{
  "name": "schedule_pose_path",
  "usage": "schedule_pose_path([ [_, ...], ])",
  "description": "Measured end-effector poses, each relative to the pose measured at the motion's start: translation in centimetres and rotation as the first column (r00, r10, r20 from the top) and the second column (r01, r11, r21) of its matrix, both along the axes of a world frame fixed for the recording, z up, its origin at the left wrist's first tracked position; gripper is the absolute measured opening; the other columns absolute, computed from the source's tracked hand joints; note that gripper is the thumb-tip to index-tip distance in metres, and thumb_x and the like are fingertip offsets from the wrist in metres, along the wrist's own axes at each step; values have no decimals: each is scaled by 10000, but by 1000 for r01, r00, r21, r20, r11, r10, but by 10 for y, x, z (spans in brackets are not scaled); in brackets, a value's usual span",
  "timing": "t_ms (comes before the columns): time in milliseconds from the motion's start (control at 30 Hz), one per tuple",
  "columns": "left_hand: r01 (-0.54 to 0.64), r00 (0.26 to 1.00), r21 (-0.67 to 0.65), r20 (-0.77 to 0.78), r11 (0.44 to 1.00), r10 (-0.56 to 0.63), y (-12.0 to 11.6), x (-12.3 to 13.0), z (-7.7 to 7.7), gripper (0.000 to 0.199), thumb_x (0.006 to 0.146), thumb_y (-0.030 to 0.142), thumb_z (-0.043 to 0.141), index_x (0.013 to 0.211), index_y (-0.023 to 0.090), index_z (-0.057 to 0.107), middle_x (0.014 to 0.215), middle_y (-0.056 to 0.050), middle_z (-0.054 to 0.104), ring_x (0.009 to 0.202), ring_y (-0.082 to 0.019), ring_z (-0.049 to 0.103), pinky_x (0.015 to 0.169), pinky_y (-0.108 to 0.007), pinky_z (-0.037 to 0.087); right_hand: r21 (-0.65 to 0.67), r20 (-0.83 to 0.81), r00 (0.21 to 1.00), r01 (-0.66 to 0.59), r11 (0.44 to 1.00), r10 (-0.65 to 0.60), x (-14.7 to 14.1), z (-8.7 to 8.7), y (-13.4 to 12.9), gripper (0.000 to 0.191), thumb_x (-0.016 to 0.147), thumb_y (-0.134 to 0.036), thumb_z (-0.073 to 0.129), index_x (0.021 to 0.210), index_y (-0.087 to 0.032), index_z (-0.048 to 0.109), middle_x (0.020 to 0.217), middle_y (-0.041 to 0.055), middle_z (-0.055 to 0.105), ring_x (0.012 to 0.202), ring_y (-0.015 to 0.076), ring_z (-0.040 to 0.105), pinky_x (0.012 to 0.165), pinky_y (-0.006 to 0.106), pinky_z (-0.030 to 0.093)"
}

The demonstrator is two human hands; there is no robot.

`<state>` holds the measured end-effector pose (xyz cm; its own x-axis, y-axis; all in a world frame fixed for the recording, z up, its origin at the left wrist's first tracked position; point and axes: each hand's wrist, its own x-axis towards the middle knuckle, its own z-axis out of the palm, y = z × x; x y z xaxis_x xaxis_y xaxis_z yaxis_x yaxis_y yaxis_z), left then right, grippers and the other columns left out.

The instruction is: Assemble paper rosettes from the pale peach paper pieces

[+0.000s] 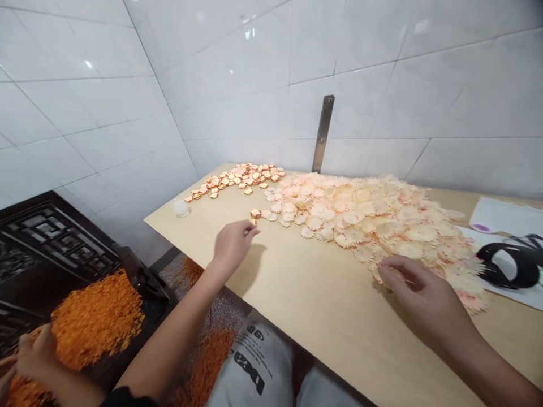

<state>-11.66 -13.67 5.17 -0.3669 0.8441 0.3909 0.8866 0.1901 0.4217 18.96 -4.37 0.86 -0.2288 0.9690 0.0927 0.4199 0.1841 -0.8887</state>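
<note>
My left hand (232,244) hovers over the table, its thumb and fingers pinched together; what they hold, if anything, is too small to make out. Just beyond its fingertips lies a small stack of red-and-gold round pieces (255,213). My right hand (419,285) has its thumb and fingers curled in a pinch at the near edge of a wide heap of pale, frilly-edged discs (352,209). What sits between those fingertips is partly hidden. Farther back, a spread of red-and-gold round pieces (244,176) lies toward the wall.
A small whitish container (181,208) stands near the table's left edge. A metal strip (323,135) leans on the tiled wall. White sheets and a black object (507,265) lie at right. Below left, another person's hand (36,353) is by an orange pile (99,316) on dark carved furniture.
</note>
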Motion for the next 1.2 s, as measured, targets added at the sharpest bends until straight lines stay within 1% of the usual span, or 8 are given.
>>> schedule_pose_path([
  [100, -172, 976, -72, -147, 983, 160, -39, -54, -28, 198, 869, 269, 545, 788, 228, 720, 833, -83, 745, 779, -245, 647, 634, -317, 448, -11, 29, 996, -85, 996, 86, -4, -3, -2, 127, 699, -435, 662, 666, -314, 652, 792, 95, 699, 747, 322, 672, 653, 435, 492],
  [267, -57, 985, -23, -162, 998, 53, -56, -93, -52, 290, 905, 229, 488, 1072, 192, 723, 1184, -135, 694, 1075, -281, 634, 954, -446, 486, 32, 89, 987, -136, 990, 132, -9, -8, -4, 143, 716, -407, 636, 698, -266, 650, 816, 101, 711, 761, 300, 685, 676, 405, 504],
  [367, -65, 989, 128, -120, 990, 81, -53, -70, -59, 342, 901, 235, 512, 1201, 173, 662, 1345, -156, 590, 1235, -304, 539, 1044, -509, 429, 105, 71, 985, -163, 981, 156, -12, -12, -11, 201, 719, -424, 604, 691, -226, 619, 732, 75, 685, 704, 259, 668, 630, 354, 491],
  [433, -100, 994, 263, -8, 960, 105, -49, -35, -62, 302, 923, 252, 498, 1155, 179, 679, 1282, -138, 628, 1210, -277, 556, 1025, -473, 458, 65, 49, 979, -202, 977, 199, -18, -13, -21, 197, 746, -397, 592, 697, -207, 606, 694, 63, 672, 672, 222, 654, 618, 315, 483],
  [567, 123, 937, 313, 277, 942, -214, -40, 43, -68, 189, 917, 248, 540, 992, 193, 705, 994, -63, 717, 899, -170, 671, 779, -282, 561, -77, -82, 953, -296, 952, 290, -51, -11, -38, 208, 784, -379, 586, 703, -189, 603, 677, 46, 656, 651, 191, 640, 609, 292, 482],
  [667, 183, 854, 293, 425, 938, -299, -31, 73, -74, 137, 899, 226, 570, 936, 185, 695, 921, -45, 716, 830, -144, 675, 680, -222, 555, -185, -195, 930, -348, 919, 313, -84, -14, -42, 238, 791, -405, 593, 714, -179, 591, 628, 25, 614, 572, 157, 585, 540, 272, 454],
  [900, 169, 886, 308, 369, 936, -282, -27, 72, -78, 181, 910, 185, 551, 981, 170, 717, 957, -62, 733, 883, -151, 681, 780, -247, 551, -203, -402, 861, -414, 887, 310, -117, -38, -36, 285, 789, -446, 643, 746, -167, 599, 598, -6, 567, 527, 119, 530, 507, 251, 440],
  [1200, 141, 863, 260, 440, 955, -247, -28, 76, -77, 120, 873, 186, 593, 895, 162, 709, 883, -47, 731, 783, -135, 682, 697, -229, 553, -133, -366, 839, -475, 870, 403, -108, -36, -35, 205, 827, -365, 616, 776, -166, 627, 655, 4, 588, 587, 121, 538, 551, 251, 434],
])
